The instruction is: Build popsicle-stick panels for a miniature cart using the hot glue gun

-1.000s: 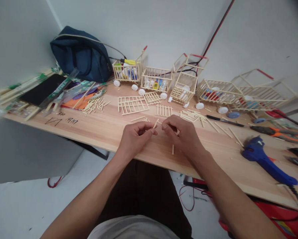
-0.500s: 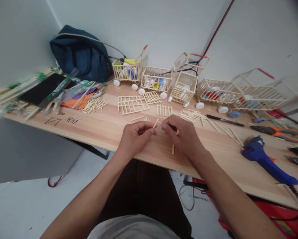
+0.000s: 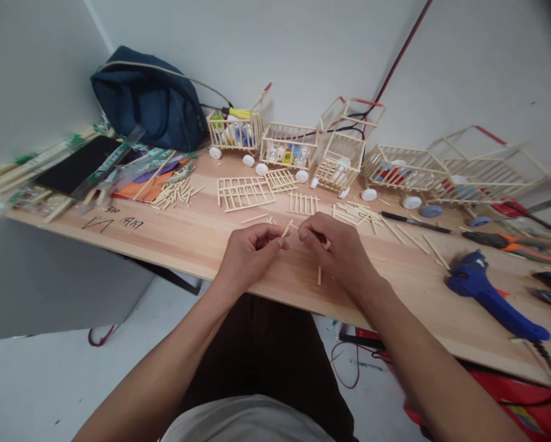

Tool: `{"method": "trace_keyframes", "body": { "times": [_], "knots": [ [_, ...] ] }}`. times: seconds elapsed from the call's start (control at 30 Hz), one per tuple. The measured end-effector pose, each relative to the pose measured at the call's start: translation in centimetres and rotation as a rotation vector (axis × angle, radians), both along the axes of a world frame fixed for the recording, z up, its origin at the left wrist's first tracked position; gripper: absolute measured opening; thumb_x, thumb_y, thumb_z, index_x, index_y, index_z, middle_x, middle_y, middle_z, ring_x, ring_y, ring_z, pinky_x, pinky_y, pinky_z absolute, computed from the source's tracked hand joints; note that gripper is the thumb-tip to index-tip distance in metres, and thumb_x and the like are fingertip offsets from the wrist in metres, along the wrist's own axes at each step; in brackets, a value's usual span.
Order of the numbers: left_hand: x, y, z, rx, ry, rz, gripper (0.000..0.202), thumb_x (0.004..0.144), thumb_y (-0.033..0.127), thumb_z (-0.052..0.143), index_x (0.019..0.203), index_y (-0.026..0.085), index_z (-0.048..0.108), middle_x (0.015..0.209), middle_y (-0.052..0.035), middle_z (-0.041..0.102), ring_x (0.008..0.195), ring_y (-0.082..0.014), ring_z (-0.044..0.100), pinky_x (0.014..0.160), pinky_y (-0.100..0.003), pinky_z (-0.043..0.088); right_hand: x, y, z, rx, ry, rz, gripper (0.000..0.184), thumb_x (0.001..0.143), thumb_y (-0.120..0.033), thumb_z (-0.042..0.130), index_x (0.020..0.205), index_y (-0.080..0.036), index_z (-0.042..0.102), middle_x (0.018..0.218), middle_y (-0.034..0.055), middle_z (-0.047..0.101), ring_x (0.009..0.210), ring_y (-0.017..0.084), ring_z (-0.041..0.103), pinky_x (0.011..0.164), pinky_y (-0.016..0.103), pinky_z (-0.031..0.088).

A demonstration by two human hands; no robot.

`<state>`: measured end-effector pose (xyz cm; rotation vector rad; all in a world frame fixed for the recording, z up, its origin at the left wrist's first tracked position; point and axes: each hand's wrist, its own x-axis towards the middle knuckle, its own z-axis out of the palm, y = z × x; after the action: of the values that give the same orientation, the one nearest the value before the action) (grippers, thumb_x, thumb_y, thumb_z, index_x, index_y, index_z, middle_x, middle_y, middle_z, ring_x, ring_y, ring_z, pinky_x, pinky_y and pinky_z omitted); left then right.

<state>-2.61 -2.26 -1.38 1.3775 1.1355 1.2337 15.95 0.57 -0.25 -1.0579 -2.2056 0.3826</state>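
Observation:
My left hand [image 3: 254, 248] pinches a short wooden stick [image 3: 287, 228] between thumb and fingertips, low over the table. My right hand [image 3: 335, 245] is closed beside it, its fingertips at another thin stick [image 3: 295, 226] that meets the first near its upper end. Part of a further wooden stick [image 3: 320, 275] shows below the right hand. Just beyond the hands lie a small stick grid [image 3: 303, 204], a larger slatted panel [image 3: 246, 194] and a loose pile of sticks [image 3: 356, 213]. My fingers hide much of the held pieces.
Several miniature stick shopping carts [image 3: 290, 146] line the wall. At right lie a blue glue gun [image 3: 491, 298], a black pen [image 3: 416, 222] and orange-handled pliers [image 3: 500, 240]. A dark blue bag [image 3: 151, 101], coloured sheets and short cut sticks [image 3: 177, 191] occupy the left.
Both hands hold nearly the same pose with the sticks between them. The view has shifted only very slightly.

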Motion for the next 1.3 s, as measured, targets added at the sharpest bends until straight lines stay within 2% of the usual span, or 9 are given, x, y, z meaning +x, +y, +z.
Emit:
{"method": "trace_keyframes", "body": {
  "times": [0.4,0.67,1.3],
  "knots": [
    [-0.01,0.07,-0.11,-0.008,0.007,-0.001,0.010,0.077,0.019,0.064,0.080,0.015,0.072,0.073,0.0000,0.070,0.059,-0.0075,0.053,0.057,-0.019,0.039,-0.07,-0.04,0.16,-0.007,0.001,-0.006,0.021,0.093,-0.024,0.048,0.074,-0.019,0.053,0.070,0.0004,0.054,0.065,0.013,0.047,0.062,0.028,0.034],
    [-0.01,-0.08,-0.01,0.005,0.023,0.009,0.010,0.077,0.021,0.065,0.082,0.016,0.072,0.075,-0.0013,0.072,0.066,-0.0107,0.060,0.062,-0.021,0.045,-0.07,-0.15,0.26,-0.022,-0.006,0.001,0.021,0.094,-0.024,0.047,0.074,-0.019,0.053,0.071,0.0005,0.053,0.065,0.013,0.046,0.062,0.028,0.035],
    [-0.02,-0.18,0.27,-0.007,0.046,0.007,0.011,0.077,0.020,0.064,0.081,0.015,0.073,0.074,-0.0010,0.071,0.060,-0.0088,0.055,0.057,-0.020,0.041,-0.11,-0.02,0.22,-0.007,-0.001,0.009,0.021,0.093,-0.023,0.047,0.073,-0.020,0.051,0.069,0.0000,0.052,0.064,0.013,0.046,0.061,0.028,0.034]
  ]
}}
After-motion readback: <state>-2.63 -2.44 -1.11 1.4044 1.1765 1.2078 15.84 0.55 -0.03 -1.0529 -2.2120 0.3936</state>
